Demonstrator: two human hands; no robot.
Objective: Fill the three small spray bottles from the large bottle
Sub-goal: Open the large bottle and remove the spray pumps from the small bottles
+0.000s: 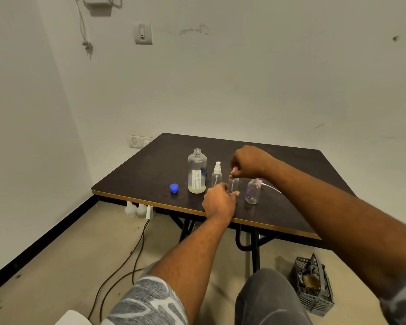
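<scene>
On the dark surface (pixel 279 160) the large bottle (pixel 197 171) stands upright and uncapped, only a shallow layer of pale liquid at its bottom, its blue cap (pixel 174 187) lying just to its left. Beside it stands a capped small spray bottle (pixel 216 175). The left hand (pixel 218 202) is wrapped around the middle small bottle (pixel 233 185), holding it upright on the surface; the right hand (pixel 250 161) hovers above its neck, fingers pinched on a pink-tipped spray top (pixel 234 169). The right forearm crosses over the third small bottle (pixel 253 191), partly hiding its top, and a pink sprayer with a white tube (pixel 271 188) lies behind it. Under the surface sit white jugs (pixel 135 209), cables, and a grey basket (pixel 313 287).
</scene>
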